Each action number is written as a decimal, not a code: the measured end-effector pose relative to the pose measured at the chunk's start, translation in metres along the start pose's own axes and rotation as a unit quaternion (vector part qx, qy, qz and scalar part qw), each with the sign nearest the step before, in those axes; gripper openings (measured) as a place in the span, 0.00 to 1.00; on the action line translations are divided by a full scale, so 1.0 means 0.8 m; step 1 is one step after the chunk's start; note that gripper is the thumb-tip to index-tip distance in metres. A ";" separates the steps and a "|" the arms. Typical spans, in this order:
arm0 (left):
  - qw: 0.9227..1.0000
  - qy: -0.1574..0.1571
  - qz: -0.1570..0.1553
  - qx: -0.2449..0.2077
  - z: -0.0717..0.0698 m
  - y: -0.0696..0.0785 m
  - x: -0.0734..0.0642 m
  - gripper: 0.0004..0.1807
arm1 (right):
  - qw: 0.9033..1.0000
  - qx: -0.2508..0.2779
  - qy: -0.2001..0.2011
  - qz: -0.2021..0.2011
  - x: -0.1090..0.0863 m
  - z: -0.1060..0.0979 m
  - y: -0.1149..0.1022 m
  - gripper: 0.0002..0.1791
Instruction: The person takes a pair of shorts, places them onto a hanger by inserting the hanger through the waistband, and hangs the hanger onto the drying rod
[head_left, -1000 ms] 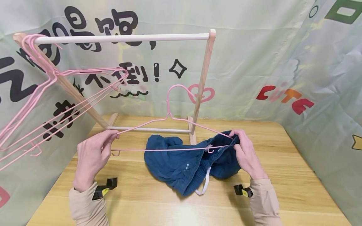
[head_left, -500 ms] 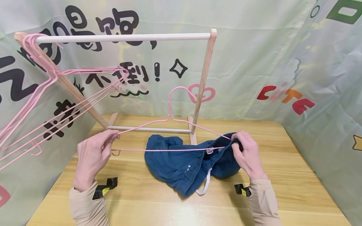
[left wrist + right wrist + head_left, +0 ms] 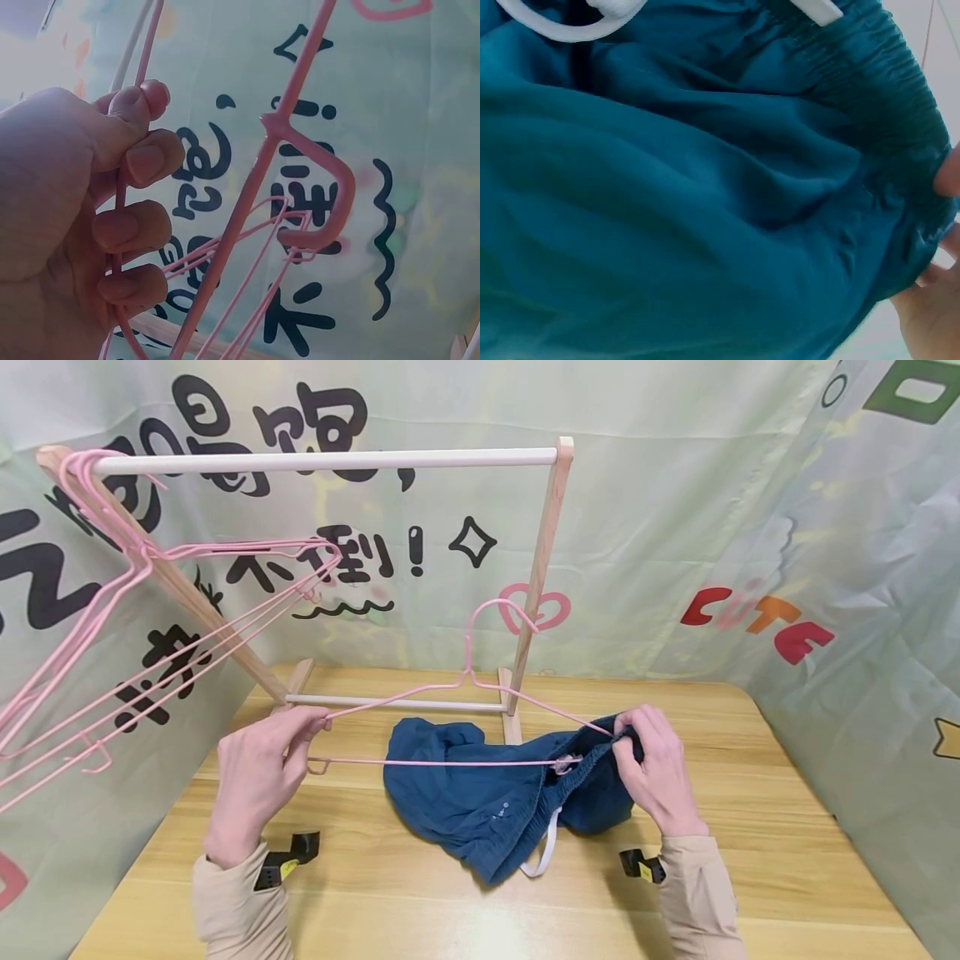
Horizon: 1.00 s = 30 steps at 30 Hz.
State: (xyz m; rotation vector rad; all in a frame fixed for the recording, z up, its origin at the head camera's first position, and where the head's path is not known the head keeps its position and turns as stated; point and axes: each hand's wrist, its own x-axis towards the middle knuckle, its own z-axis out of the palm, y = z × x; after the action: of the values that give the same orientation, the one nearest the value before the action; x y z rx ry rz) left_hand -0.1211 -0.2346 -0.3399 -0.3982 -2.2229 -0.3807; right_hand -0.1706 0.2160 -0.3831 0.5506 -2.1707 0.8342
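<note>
A pink hanger spans the space between my hands, its hook pointing up. My left hand grips its left end; in the left wrist view, curled fingers wrap the pink rod. Dark blue shorts with a gathered elastic waist and a white drawstring lie bunched on the table. My right hand pinches the waistband at its right side, raising that edge. The hanger's right end runs into the waist opening and is hidden there. Blue cloth fills most of the right wrist view.
A wooden rack with a white top rail stands at the back left of the table. Several pink hangers hang at the rail's left end and jut out toward the left forearm. Printed cloth walls enclose the table.
My left hand has shifted right, sliding the hanger farther into the waist opening, and its hook has moved right and slightly down. My right hand keeps the waistband and has barely moved.
</note>
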 end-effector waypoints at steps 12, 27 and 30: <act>0.999 0.000 0.034 -0.001 0.006 0.017 0.004 0.07 | 0.998 0.047 0.018 -0.023 0.003 0.000 -0.006 0.08; 0.992 0.084 0.062 -0.077 -0.002 0.016 0.003 0.19 | 0.992 0.086 0.086 -0.021 0.004 -0.005 -0.005 0.08; 0.985 0.142 0.075 -0.064 -0.005 0.020 0.006 0.20 | 0.992 0.081 0.096 -0.016 0.004 -0.006 -0.006 0.08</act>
State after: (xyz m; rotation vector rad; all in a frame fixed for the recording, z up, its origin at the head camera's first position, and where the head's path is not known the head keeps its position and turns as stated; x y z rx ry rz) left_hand -0.1143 -0.2209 -0.3316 -0.5423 -1.8844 -0.4701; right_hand -0.1679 0.2154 -0.3764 0.5601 -1.9254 1.0094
